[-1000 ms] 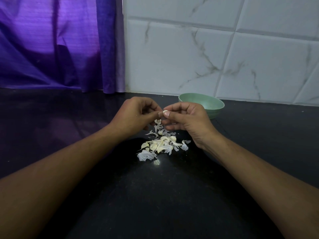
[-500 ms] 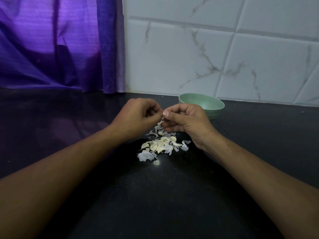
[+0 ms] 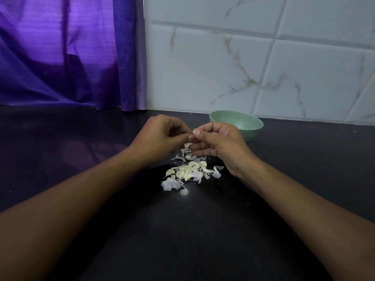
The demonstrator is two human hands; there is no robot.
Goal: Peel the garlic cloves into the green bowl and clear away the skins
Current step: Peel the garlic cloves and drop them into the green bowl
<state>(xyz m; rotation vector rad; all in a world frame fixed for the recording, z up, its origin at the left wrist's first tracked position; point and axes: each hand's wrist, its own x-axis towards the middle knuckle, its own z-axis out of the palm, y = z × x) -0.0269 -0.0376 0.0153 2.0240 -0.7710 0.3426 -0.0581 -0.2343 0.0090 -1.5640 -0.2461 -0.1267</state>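
clove (image 3: 193, 130) pinched by left hand (image 3: 160, 136) and right hand (image 3: 220, 142) at frame centre, less exposed than a second ago; peeling unfinished, bowl (image 3: 253, 132) upper right, skins (image 3: 170, 184) uncleared below.

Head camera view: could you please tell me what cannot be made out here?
Head view: the small white garlic piece pinched between left hand and right hand is mostly covered by fingertips; clove or skin, unclear.
Head view: the floor of the pale green round bowl is hidden by its near wall and the right hand.
Head view: the pile of garlic cloves and papery skins is too small and dim to count.
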